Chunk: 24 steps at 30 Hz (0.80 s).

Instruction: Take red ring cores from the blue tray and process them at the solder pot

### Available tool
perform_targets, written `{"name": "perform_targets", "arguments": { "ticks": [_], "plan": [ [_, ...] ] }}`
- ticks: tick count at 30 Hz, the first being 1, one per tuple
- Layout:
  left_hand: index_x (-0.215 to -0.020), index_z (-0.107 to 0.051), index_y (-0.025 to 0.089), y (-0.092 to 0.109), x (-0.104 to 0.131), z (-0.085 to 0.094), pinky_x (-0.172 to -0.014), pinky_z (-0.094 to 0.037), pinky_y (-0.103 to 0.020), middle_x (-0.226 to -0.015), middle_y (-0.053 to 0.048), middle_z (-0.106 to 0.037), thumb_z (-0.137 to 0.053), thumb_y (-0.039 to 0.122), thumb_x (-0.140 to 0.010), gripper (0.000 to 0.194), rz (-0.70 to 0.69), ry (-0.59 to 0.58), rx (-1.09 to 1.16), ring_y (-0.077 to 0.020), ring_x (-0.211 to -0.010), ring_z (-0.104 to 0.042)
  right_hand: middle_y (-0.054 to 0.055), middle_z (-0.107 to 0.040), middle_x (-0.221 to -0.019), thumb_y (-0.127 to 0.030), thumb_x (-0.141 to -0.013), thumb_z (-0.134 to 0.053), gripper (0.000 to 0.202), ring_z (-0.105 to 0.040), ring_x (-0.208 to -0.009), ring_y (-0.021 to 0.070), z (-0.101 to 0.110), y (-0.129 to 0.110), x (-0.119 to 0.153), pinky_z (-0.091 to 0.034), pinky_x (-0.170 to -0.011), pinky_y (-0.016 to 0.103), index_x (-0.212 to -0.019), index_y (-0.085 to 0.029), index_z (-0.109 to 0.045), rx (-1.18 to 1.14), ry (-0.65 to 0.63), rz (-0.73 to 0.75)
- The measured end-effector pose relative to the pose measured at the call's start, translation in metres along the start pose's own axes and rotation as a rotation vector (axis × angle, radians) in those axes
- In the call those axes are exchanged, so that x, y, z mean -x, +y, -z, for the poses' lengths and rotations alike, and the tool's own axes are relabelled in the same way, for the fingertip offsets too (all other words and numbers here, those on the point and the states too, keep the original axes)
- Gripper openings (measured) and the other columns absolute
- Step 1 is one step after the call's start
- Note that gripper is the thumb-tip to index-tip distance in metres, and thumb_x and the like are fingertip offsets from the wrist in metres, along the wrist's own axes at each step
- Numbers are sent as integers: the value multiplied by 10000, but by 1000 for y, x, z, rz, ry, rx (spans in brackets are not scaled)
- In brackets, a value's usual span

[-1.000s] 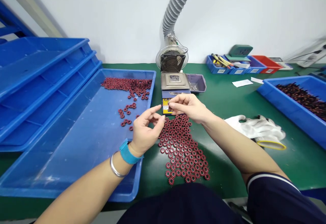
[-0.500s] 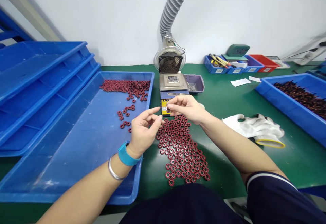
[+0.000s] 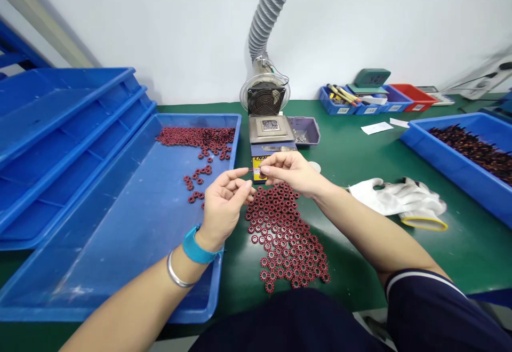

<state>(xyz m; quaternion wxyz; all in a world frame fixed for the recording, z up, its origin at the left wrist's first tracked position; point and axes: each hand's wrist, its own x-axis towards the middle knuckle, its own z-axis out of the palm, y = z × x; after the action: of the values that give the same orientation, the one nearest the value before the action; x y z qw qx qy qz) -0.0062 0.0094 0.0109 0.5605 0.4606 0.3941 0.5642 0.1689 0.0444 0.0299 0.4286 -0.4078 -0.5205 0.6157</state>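
My right hand [image 3: 294, 173] is closed in a pinch over a small dark piece [image 3: 262, 174], mostly hidden by the fingertips. A thin reddish wire [image 3: 252, 169] runs from the pinch to the left index fingertip. My left hand [image 3: 226, 197] is just left of it, index finger stretched out and thumb apart, the other fingers loosely bent. Below both hands, many red ring-shaped cores [image 3: 288, 234] with toothed rims lie spread on the green table [image 3: 352, 256]. Straight behind the hands stands a heating device with a metal plate [image 3: 271, 128] and a yellow label.
At left, a large blue tray [image 3: 132, 224] holds more red cores, beside stacked blue trays [image 3: 72, 122]. White gloves [image 3: 394, 197] and a blue bin of dark coppery parts [image 3: 460, 173] are on the right. A purple bin [image 3: 306, 130], small boxes [image 3: 370, 108] and a grey hose [image 3: 268, 13] are behind.
Both hands stay almost in place, with only a slight shift to the left. The thin reddish wire between the fingertips shows more clearly now.
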Motion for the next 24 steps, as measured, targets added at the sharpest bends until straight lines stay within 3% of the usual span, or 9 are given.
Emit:
{"name": "perform_targets", "arguments": {
  "ticks": [13,24],
  "plan": [
    [-851,-629,126,10,-1,-5,-464,-445,-170,-572,17,-653,-854,289,-537,419,227,37,133,-70,-468,-562,-29,-670,-623,-429,-564,-865,398,-617,-523,59,-3,-1,1,-517,-551,195,-753,-139,-668,-20,-11,12],
    [-759,-582,142,10,-2,-3,-476,-447,-162,-579,26,-645,-840,278,-553,357,281,6,157,-60,-475,-554,-29,-668,-641,-398,-617,-842,347,-603,-537,57,-5,1,3,-529,-586,220,-769,-141,-666,10,-37,51]
  ]
}}
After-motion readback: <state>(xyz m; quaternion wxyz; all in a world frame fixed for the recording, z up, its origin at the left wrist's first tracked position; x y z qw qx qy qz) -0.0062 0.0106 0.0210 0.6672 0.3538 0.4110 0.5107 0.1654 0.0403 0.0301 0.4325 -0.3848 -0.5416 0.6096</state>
